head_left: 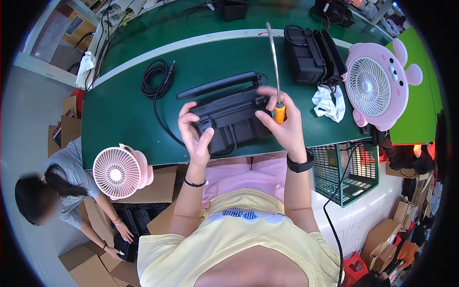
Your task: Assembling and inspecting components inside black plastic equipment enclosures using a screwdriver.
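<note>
A black plastic case [239, 131] with side latches is tilted up at the near edge of the green table. My left hand [196, 138] grips its left end, thumb by the latch and fingers over the top. At the right end, my right hand [287, 125] has its thumb against the case. That same hand keeps a screwdriver [279, 112] with an orange handle among its fingers, the long metal shaft pointing up and away. Behind the case body rises a long black lid-like part [217, 85]. A black cable [162, 115] runs from a coil toward the case; where it joins is hidden.
Another black case [306, 56] stands at the back right, beside crumpled white cloth [330, 103] and a pink animal-shaped fan [375, 83]. A smaller pink fan [117, 172] is at the left edge. Below right sits a green crate [344, 177]. A co-worker [71, 186] reaches into a carton at left.
</note>
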`<state>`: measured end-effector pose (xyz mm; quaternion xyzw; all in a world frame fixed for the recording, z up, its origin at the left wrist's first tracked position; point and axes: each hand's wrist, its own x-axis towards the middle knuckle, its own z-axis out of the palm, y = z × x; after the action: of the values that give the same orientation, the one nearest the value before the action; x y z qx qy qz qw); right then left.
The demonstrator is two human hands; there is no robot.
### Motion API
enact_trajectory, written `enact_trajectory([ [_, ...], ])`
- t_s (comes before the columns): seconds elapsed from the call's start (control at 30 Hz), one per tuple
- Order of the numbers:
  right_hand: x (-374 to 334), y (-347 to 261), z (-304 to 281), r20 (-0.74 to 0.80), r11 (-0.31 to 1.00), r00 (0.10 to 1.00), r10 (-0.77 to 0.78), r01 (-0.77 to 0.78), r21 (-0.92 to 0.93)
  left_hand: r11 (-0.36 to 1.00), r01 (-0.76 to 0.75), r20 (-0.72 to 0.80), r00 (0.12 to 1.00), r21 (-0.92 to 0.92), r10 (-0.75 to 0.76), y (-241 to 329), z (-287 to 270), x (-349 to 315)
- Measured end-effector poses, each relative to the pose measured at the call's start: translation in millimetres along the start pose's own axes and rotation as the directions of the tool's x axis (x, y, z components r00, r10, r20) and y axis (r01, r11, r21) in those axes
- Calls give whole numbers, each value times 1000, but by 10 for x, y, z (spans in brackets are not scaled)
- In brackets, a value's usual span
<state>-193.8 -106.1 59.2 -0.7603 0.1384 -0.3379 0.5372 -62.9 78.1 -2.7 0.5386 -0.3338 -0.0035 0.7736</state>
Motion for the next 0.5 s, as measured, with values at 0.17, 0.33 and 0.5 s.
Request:
enact_trajectory([
  [0.17, -51, -84, 87, -38, 901, 962, -271, 240, -361, 994, 42, -5, 999, 104, -42, 84, 57, 116],
  [0.33, -65, -63, 176, 7, 733, 899, -437, 361, -576, 900, 16, 81, 995, 436, -57, 151, 50, 317],
  [0.5, -66, -197, 154, 160, 535, 926, -342, 331, -777, 356, -383, 382, 921, 852, 76, 377, 145, 304],
])
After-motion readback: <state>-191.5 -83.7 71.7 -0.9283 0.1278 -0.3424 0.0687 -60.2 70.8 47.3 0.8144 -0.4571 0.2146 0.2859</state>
